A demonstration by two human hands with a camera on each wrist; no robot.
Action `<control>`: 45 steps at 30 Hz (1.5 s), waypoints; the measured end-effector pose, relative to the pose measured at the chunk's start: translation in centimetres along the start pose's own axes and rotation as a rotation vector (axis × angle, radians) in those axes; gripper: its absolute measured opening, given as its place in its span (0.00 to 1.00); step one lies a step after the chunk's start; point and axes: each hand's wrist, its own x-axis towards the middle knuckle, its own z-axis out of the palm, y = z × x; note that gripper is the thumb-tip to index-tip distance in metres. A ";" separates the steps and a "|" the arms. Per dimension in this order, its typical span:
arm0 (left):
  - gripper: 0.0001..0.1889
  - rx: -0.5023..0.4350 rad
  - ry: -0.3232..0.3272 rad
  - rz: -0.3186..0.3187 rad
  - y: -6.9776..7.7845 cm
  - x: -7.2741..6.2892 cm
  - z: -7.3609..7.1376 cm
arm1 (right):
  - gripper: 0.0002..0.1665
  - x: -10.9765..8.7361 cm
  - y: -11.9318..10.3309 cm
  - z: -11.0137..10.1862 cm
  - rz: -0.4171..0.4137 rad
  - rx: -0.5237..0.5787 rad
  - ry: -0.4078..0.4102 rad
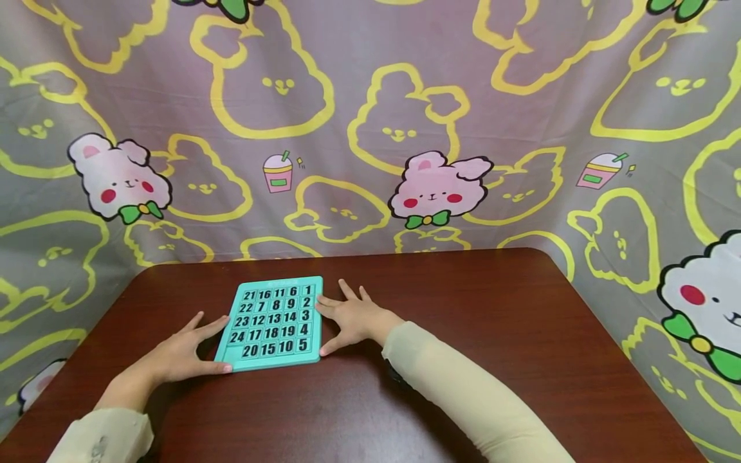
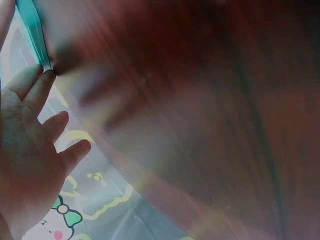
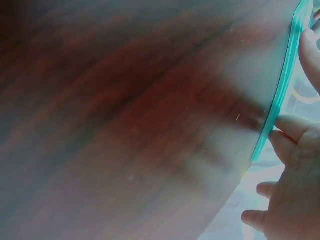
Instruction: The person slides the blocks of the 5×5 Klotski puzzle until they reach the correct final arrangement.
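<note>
A teal sliding number puzzle (image 1: 274,325) lies on the table, its black-numbered tiles facing up and a gap at its lower left corner. At the puzzle's left side is my left hand (image 1: 176,354), fingers spread, thumb at the near corner and a fingertip at the edge. Across from it, my right hand (image 1: 354,319) has its fingers spread along the right edge, thumb near the lower right corner. In the left wrist view, fingertips of the left hand (image 2: 30,130) meet the teal edge. The right wrist view shows fingertips of the right hand (image 3: 295,185) against the puzzle's side.
The dark reddish-brown wooden table (image 1: 492,360) has rounded far corners. A curtain (image 1: 347,128) printed with cartoon rabbits and yellow outlines hangs behind the table and along both sides.
</note>
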 end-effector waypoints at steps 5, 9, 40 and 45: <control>0.57 0.016 0.009 0.006 0.2 -0.1 0.3 | 0.59 -0.6 0.2 0.1 -0.003 0.001 0.000; 0.56 0.023 0.017 0.021 0.5 -0.2 0.4 | 0.59 -1.1 0.3 0.1 -0.005 -0.009 0.002; 0.57 -0.030 -0.066 0.142 4.4 -1.2 0.7 | 0.56 -6.8 1.5 0.3 -0.016 -0.030 -0.013; 0.57 -0.020 -0.066 0.169 5.2 -1.3 1.1 | 0.56 -8.0 2.3 0.9 -0.023 -0.032 0.001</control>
